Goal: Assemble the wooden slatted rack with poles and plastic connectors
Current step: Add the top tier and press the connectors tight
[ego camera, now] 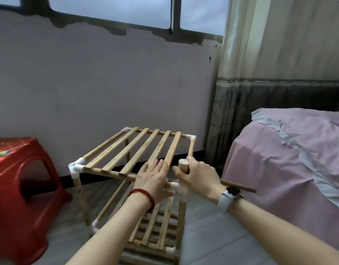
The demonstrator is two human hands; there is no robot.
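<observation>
Steadied by the flat, open left hand point(155, 175), the rack point(134, 150) is braced while a pole point(183, 166) is gripped by the right hand point(197, 175) above its near-right connector point(177, 187), probably for seating.

The wooden rack point(130, 150) is stood on the floor, its top slatted shelf fitted into white plastic connectors point(77, 166) at the corners. The left hand point(153, 178) is laid flat on the near slats. A short wooden pole point(183, 165) is gripped upright by the right hand point(198, 176) above the near right connector point(177, 187). A red stool point(21, 188) is placed left, a bed point(289, 159) right.
</observation>
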